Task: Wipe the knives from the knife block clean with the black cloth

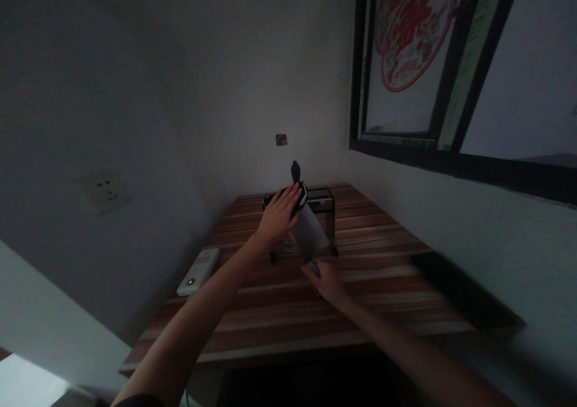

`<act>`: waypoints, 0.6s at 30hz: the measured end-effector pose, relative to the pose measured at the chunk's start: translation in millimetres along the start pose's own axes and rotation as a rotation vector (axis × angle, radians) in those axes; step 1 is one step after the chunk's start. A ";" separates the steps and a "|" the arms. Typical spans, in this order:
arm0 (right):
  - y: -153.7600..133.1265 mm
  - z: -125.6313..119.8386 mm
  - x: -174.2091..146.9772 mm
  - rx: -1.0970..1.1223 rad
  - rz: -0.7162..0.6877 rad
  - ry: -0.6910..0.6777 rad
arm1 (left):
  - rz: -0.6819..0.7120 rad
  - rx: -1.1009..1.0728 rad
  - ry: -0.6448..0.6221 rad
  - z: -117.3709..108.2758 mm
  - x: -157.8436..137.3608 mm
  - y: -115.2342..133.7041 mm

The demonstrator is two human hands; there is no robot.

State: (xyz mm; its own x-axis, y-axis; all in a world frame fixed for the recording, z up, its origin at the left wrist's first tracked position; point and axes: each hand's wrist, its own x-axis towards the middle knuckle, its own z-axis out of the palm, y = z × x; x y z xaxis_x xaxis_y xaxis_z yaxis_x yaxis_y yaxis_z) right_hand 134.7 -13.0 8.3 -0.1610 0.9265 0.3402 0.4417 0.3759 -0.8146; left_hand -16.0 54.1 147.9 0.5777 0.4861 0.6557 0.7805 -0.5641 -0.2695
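Observation:
My left hand (279,211) lies over a black piece with a white edge (303,195) at the top of a small dark-framed rack (332,217). Its fingers reach over that piece and the thumb sits below, on the other side. My right hand (329,284) is closed around the grey lower end of a broad, pale, flat thing (309,232), shaped like a cleaver blade. This slants up towards my left hand, and its upper end is hidden. A black rounded handle (295,171) sticks up just beyond my left fingers.
The striped wooden table (374,302) meets walls at the back and right. A white device with a round button (198,272) lies on the left, a dark flat slab (464,290) on the right. A socket (107,192) is in the left wall; a framed picture (406,52) hangs right.

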 end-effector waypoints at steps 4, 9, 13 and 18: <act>1.2 -0.1 0.1 0.000 -0.001 0.000 | -0.035 0.005 0.000 2.7 0.1 4.9; -0.1 -1.1 0.3 -0.013 -0.046 0.019 | -0.036 0.001 -0.001 8.4 -6.2 17.1; -0.6 -1.8 0.4 -0.024 -0.043 0.024 | 0.022 -0.011 -0.045 13.0 -19.9 36.7; 6.9 1.4 1.5 -0.024 -0.030 0.008 | 0.141 -0.068 -0.121 21.3 -46.1 67.7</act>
State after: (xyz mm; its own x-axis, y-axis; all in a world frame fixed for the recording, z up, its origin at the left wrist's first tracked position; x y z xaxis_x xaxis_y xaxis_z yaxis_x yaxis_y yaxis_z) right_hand 136.3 -9.0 2.5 -0.1678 0.9145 0.3680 0.4576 0.4029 -0.7926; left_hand 15.4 7.7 84.4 0.7077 0.4739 0.5240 0.6745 -0.6739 -0.3015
